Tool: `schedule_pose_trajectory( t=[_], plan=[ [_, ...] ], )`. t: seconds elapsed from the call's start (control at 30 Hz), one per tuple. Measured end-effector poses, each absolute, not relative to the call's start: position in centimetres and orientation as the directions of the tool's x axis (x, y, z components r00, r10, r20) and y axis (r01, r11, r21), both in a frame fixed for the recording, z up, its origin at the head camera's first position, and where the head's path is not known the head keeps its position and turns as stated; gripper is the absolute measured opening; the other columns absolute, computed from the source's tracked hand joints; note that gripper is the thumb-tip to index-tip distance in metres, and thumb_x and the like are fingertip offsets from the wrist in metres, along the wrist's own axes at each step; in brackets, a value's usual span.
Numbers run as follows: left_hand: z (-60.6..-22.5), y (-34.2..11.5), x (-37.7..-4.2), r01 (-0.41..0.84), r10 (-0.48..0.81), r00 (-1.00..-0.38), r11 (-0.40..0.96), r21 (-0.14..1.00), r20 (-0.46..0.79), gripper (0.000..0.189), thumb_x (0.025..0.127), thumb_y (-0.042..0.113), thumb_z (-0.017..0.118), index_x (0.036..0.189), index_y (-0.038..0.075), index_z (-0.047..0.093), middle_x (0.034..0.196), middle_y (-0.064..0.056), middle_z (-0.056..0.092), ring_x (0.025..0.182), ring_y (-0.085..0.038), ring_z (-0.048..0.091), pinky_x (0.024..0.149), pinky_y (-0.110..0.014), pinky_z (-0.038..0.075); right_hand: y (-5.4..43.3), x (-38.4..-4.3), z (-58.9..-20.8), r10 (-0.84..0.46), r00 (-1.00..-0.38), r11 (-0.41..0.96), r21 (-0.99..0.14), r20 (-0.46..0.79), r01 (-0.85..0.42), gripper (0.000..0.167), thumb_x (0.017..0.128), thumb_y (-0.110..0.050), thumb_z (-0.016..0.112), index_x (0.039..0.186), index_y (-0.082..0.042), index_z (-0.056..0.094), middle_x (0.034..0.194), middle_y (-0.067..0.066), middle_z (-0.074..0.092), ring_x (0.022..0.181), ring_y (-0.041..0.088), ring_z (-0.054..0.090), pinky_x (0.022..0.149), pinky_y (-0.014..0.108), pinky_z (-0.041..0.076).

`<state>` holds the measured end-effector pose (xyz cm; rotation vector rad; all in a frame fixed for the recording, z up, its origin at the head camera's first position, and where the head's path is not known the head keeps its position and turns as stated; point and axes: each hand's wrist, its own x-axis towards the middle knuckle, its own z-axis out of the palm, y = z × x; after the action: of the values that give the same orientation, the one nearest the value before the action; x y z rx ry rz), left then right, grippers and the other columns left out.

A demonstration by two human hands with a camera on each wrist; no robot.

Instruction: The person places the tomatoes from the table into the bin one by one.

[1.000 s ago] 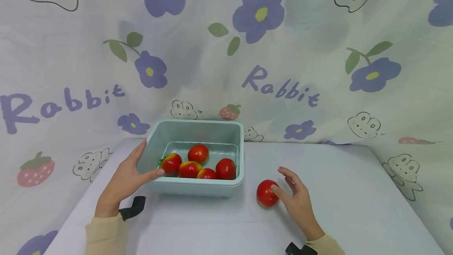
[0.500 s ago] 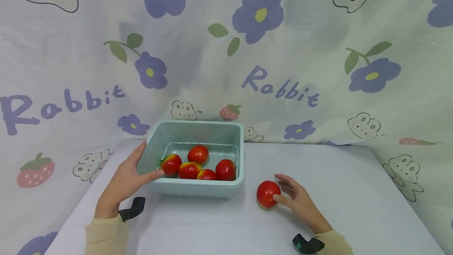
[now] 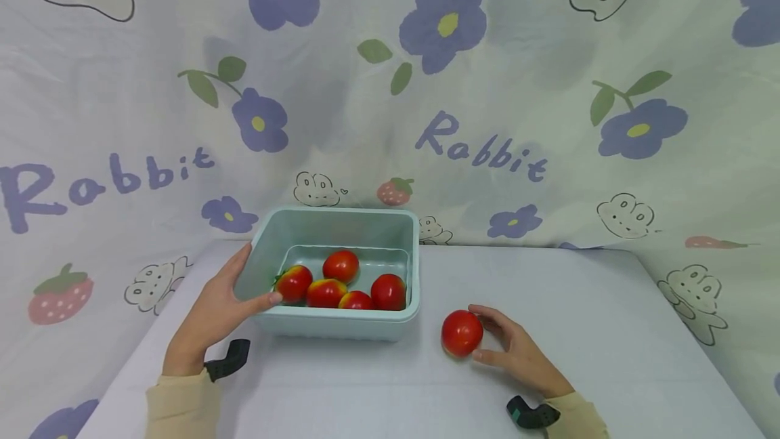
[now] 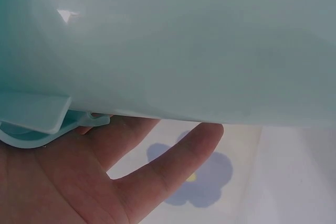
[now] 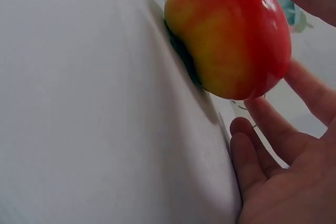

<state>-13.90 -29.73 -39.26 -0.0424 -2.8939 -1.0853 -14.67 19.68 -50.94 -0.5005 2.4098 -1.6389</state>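
Note:
A light teal plastic bin (image 3: 335,325) holds several red tomatoes (image 3: 341,267), some with yellow patches. My left hand (image 3: 210,314) rests on its near left corner, thumb over the front rim and fingers along the left side. In the left wrist view, straight fingers (image 4: 168,174) touch the bin wall (image 4: 184,51) from outside. Right of the bin, a single glossy tomato (image 3: 462,334) sits on the table. My right hand (image 3: 514,354) is at its right side, thumb near and fingers far. The right wrist view shows this tomato's yellow-red side (image 5: 231,35) and dark green leaves underneath.
A white cloth covers the table (image 3: 609,330). Close behind the bin hangs a patterned curtain (image 3: 341,114) with flowers, rabbits and lettering. Black camera mounts (image 3: 533,414) are worn on both wrists, beside beige sleeves.
My right hand has shifted slightly right and down; its thumb, earlier over the tomato's face, is now at the lower right edge. The tomato, bin and left hand stay in place.

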Motion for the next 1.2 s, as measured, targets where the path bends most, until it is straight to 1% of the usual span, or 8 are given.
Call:
schedule_pose_trajectory(
  t=[0.13, 0.37, 0.53, 0.67, 0.83, 1.0, 1.2],
  plan=[
    [-39.30, -29.76, -13.91, 0.048, 0.012, -0.998, 0.751, 0.659, 0.059, 0.111, 0.086, 0.047, 0.075, 0.162, 0.010, 0.004, 0.165, -0.025, 0.014, 0.143, -0.054, 0.022, 0.102, -0.080, 0.026, 19.89, -14.82, -51.12, -0.395, -0.918, 0.324, -0.929, 0.039, -0.179, 0.070, 0.082, -0.023, 0.084, 0.144, -0.014, 0.052, 0.146, 0.003, 0.053, 0.138, 0.030, 0.045, 0.113, 0.028, 0.037],
    [-39.16, -29.68, -13.79, 0.050, 0.014, -0.998, 0.752, 0.658, 0.060, 0.111, 0.086, 0.046, 0.075, 0.162, 0.009, 0.004, 0.164, -0.026, 0.014, 0.142, -0.055, 0.024, 0.101, -0.080, 0.027, 19.60, -14.89, -51.50, -0.364, -0.929, 0.329, -0.923, 0.073, -0.201, 0.063, 0.083, -0.024, 0.084, 0.139, -0.016, 0.056, 0.137, 0.000, 0.059, 0.126, 0.017, 0.053, 0.109, 0.028, 0.043],
    [-39.17, -29.73, -13.78, 0.056, 0.016, -0.998, 0.751, 0.658, 0.067, 0.111, 0.086, 0.045, 0.075, 0.162, 0.009, 0.004, 0.164, -0.026, 0.014, 0.143, -0.055, 0.022, 0.101, -0.080, 0.026, 19.49, -14.82, -51.35, -0.347, -0.934, 0.340, -0.918, 0.079, -0.204, 0.062, 0.082, -0.026, 0.084, 0.137, -0.017, 0.057, 0.134, -0.001, 0.060, 0.124, 0.015, 0.054, 0.108, 0.029, 0.044],
    [-39.30, -29.74, -13.86, 0.056, 0.017, -0.998, 0.752, 0.657, 0.065, 0.111, 0.086, 0.046, 0.075, 0.162, 0.010, 0.003, 0.165, -0.025, 0.013, 0.144, -0.054, 0.021, 0.101, -0.080, 0.026, 19.54, -14.86, -51.56, -0.346, -0.931, 0.309, -0.922, 0.119, -0.233, 0.062, 0.084, -0.023, 0.083, 0.138, -0.014, 0.055, 0.135, 0.002, 0.059, 0.123, 0.012, 0.055, 0.105, 0.025, 0.045],
    [-39.32, -29.76, -13.88, 0.053, 0.017, -0.998, 0.753, 0.656, 0.062, 0.110, 0.087, 0.046, 0.075, 0.162, 0.009, 0.004, 0.165, -0.025, 0.013, 0.144, -0.054, 0.021, 0.101, -0.081, 0.026, 19.51, -14.81, -51.69, -0.349, -0.924, 0.213, -0.947, 0.157, -0.241, 0.062, 0.086, -0.014, 0.081, 0.140, -0.008, 0.051, 0.139, 0.009, 0.055, 0.124, 0.007, 0.054, 0.102, 0.020, 0.046],
    [-39.25, -29.67, -13.70, 0.048, 0.015, -0.998, 0.754, 0.655, 0.056, 0.111, 0.086, 0.046, 0.076, 0.162, 0.008, 0.004, 0.164, -0.026, 0.013, 0.143, -0.055, 0.022, 0.101, -0.080, 0.027, 19.24, -14.68, -51.33, -0.332, -0.928, 0.151, -0.962, 0.167, -0.227, 0.061, 0.086, -0.009, 0.080, 0.140, -0.007, 0.051, 0.139, 0.014, 0.054, 0.122, 0.006, 0.054, 0.099, 0.020, 0.048],
    [-39.11, -29.54, -13.70, 0.055, 0.021, -0.998, 0.754, 0.654, 0.060, 0.111, 0.086, 0.044, 0.076, 0.162, 0.006, 0.005, 0.164, -0.027, 0.014, 0.143, -0.055, 0.022, 0.101, -0.080, 0.026, 19.04, -14.61, -50.87, -0.282, -0.933, 0.137, -0.953, 0.222, -0.269, 0.058, 0.086, -0.004, 0.077, 0.138, -0.003, 0.051, 0.137, 0.017, 0.054, 0.120, 0.006, 0.055, 0.097, 0.021, 0.051]
  ],
)
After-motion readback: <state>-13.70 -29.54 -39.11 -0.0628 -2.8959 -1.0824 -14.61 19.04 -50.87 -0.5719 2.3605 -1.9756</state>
